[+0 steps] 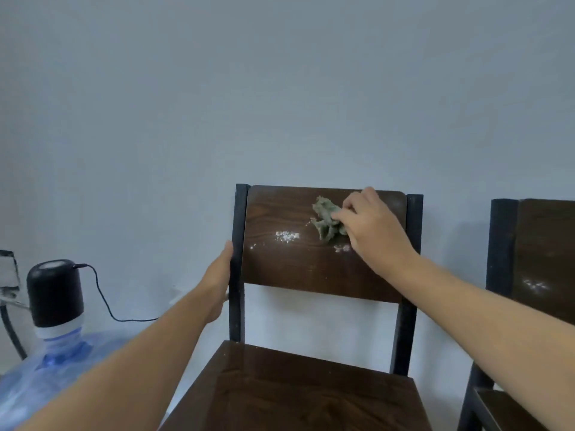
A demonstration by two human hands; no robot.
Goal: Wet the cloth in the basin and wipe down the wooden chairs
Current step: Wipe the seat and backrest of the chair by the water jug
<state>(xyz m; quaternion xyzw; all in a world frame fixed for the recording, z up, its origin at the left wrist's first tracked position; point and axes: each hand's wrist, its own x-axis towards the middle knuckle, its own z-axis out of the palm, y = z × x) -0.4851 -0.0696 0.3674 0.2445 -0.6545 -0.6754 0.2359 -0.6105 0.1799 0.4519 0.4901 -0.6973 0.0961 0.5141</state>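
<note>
A dark wooden chair [280, 269] with a black metal frame stands against the grey wall, straight ahead. My right hand [370, 225] presses a crumpled grey-green cloth [326, 220] against the upper right of the backrest. White powdery patches [287, 236] lie on the backrest to the left of and below the cloth. My left hand [219, 275] grips the chair's left black upright. No basin is in view.
A second wooden chair [541, 259] with a white smudge stands at the right edge. A blue water jug [53, 371] with a black pump top [54, 290] and a black cable sits on the floor at the lower left.
</note>
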